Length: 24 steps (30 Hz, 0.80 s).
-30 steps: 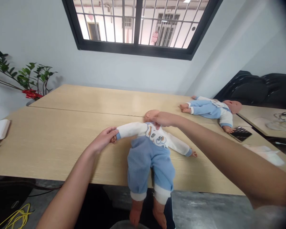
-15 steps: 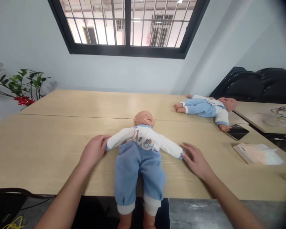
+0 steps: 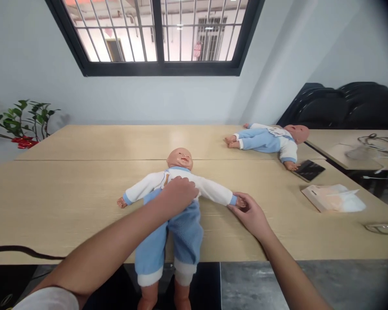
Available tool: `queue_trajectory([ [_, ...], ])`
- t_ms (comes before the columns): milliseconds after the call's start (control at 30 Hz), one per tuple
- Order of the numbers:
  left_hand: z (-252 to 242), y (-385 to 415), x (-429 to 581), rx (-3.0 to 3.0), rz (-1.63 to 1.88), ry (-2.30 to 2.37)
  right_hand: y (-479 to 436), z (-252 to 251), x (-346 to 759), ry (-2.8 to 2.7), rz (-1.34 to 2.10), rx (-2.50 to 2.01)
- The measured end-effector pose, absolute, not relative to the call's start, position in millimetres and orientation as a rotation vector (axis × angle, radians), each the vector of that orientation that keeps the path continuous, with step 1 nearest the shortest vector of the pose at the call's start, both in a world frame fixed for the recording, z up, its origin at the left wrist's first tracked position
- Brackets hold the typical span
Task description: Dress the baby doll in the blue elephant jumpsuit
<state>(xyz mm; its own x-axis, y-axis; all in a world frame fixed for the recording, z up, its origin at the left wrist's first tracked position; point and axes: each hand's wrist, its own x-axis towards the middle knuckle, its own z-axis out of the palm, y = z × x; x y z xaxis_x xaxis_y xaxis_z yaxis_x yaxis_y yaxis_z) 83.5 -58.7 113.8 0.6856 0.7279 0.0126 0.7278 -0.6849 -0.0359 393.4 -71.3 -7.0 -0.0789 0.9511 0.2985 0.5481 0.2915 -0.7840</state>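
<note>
A baby doll (image 3: 182,230) in a white top and light blue trousers lies face up, its legs hanging over the table's near edge. My left hand (image 3: 181,191) is over its chest, fingers curled down; what they hold, if anything, is hidden. On the right, the doll's arm (image 3: 215,190) is stretched out in its white sleeve with a blue cuff. At that arm's end my right hand (image 3: 252,215) is closed around the doll's small hand, thumb by the cuff. The doll's other hand (image 3: 122,202) lies free on the tabletop.
A second doll (image 3: 265,140) in similar clothes lies at the back right, its hand by a dark phone (image 3: 308,170). Nearer are a tissue pack (image 3: 333,198) and glasses (image 3: 383,228). A black strap (image 3: 22,249) crosses the table's (image 3: 67,198) left front edge.
My left hand has left the doll's cuff on the left and moved right, over the chest. Both the doll's hands now show beyond the cuffs. My right hand stays at the other sleeve's end.
</note>
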Motion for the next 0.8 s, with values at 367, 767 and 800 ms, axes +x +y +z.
queue_trajectory([
  [367,110,-53,83,-2.656,-0.071,-1.029,-53,28,309,-0.977,0.914,-0.924],
  [767,108,-53,69,-2.444,-0.718,-0.605,-12,64,285,-1.896,0.413,-0.783],
  [800,109,-55,68,-2.446,-0.762,-0.631,-11,66,286,-2.016,0.414,-0.735],
])
